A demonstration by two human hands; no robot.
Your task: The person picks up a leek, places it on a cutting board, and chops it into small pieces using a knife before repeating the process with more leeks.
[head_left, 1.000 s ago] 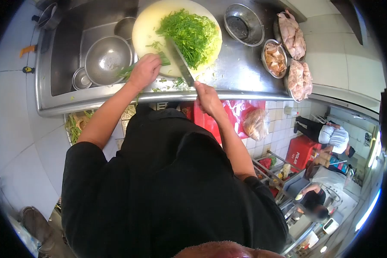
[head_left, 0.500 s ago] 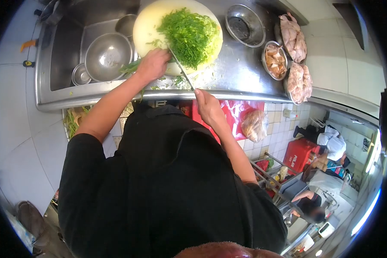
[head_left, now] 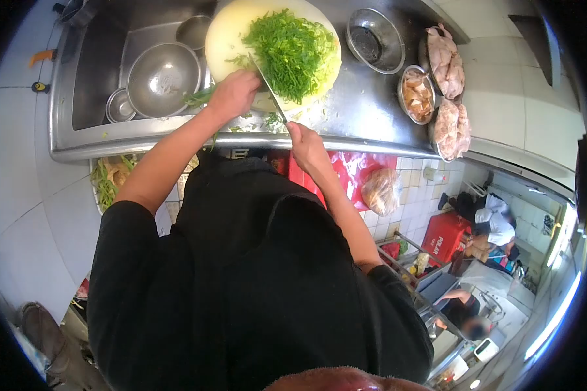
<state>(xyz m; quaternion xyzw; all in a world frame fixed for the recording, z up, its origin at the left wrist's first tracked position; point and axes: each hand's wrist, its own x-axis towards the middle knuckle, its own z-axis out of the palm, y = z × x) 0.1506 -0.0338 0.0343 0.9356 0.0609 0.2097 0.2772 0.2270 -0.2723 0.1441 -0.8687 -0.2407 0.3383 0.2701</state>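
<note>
Head view, looking down over the person's dark top onto a steel bench [head_left: 365, 114]. The right hand [head_left: 304, 144], at the bench's near edge, has its grip closed around the handle of a knife [head_left: 267, 88]. The blade runs up and away onto the round cutting board [head_left: 225, 39]. The left hand [head_left: 233, 93] rests at the board's near rim just beside the blade, its grip curled down over a bunch of green stalks [head_left: 199, 98], whose ends show to the hand's left. A heap of chopped greens [head_left: 293, 52] covers the right part of the board, touching the blade's far side. To the left, a sink [head_left: 98, 65] holds a steel bowl [head_left: 163, 77]. To the right stand a colander [head_left: 374, 43] and trays of raw chicken [head_left: 449, 62].
</note>
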